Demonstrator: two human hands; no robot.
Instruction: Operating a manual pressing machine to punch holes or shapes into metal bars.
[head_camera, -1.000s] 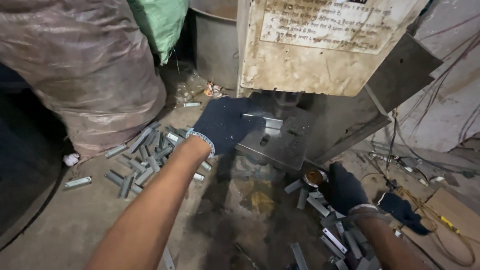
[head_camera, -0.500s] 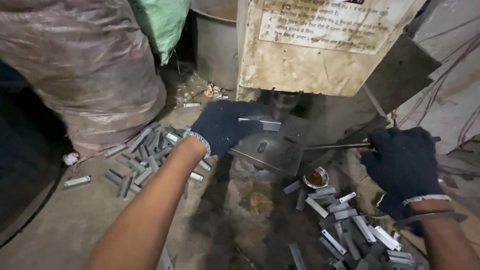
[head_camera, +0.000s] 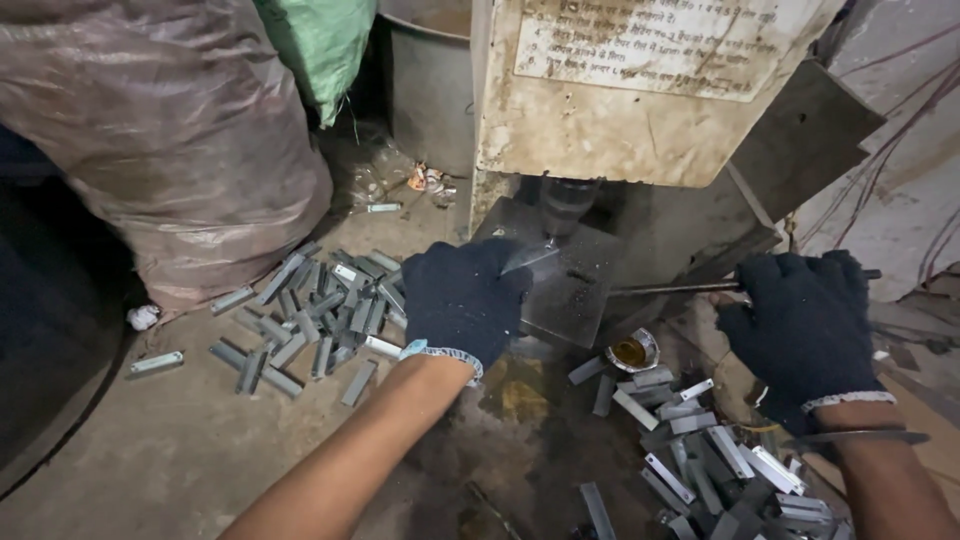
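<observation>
A bulging plastic-wrapped sack (head_camera: 170, 130) stood at far left on a grimy floor (head_camera: 150, 450); a green bag (head_camera: 318, 45) hung just beside it; below lay a scattered pile of small grey metal pieces (head_camera: 310, 305). The person's left hand (head_camera: 462, 300), in a dark knit glove, rested on the steel plate (head_camera: 570, 285) of a worn press machine (head_camera: 640, 90), its grip pinching a thin metal strip (head_camera: 530, 258) directly under the machine's round ram (head_camera: 566, 205); a small tin of yellowish oil (head_camera: 630, 352) sat near the plate's lower edge; a second heap of metal pieces (head_camera: 700, 450) lay to the right of it. The right hand (head_camera: 800, 325), also gloved, had its grip pressed together around a slim metal lever rod (head_camera: 670, 289) running from the machine.
</observation>
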